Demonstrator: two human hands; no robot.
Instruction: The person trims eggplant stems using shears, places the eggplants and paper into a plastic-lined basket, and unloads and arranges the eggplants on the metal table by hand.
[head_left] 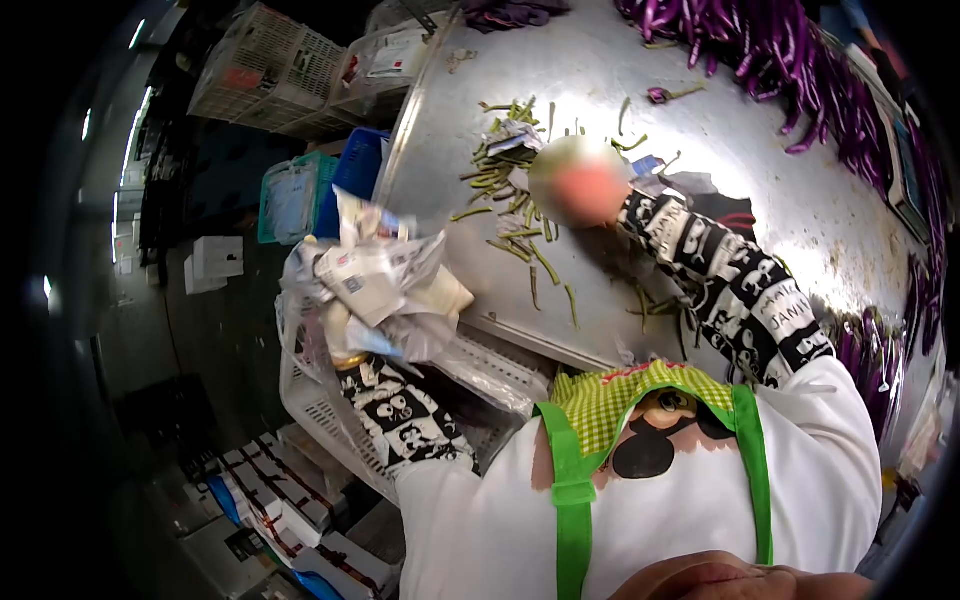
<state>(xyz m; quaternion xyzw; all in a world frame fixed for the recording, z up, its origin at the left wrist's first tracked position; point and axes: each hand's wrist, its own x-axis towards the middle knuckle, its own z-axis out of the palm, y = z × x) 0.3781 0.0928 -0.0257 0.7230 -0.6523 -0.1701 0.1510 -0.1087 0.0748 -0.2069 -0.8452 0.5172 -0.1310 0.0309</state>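
My left hand (341, 338) is closed on a bundle of crumpled plastic bags (385, 285), with paper pieces among them. The bundle hides most of its fingers. It hangs over a white plastic crate (315, 385) beside the table. Over the metal table (480, 270), my right hand (582, 184) is smeared in the picture, and its fingers cannot be made out. Around it lie loose green stem pieces (518, 245) and a scrap of grey-white wrapping (513, 135). A small blue-and-white wrapper (648, 165) lies just right of that hand.
Long purple eggplants (745, 40) are heaped at the table's far right, with another bunch (862, 350) nearer me. One eggplant top (660, 95) lies alone. Left of the table stand stacked beige crates (265, 70), a blue crate (357, 170) and a turquoise crate (285, 210).
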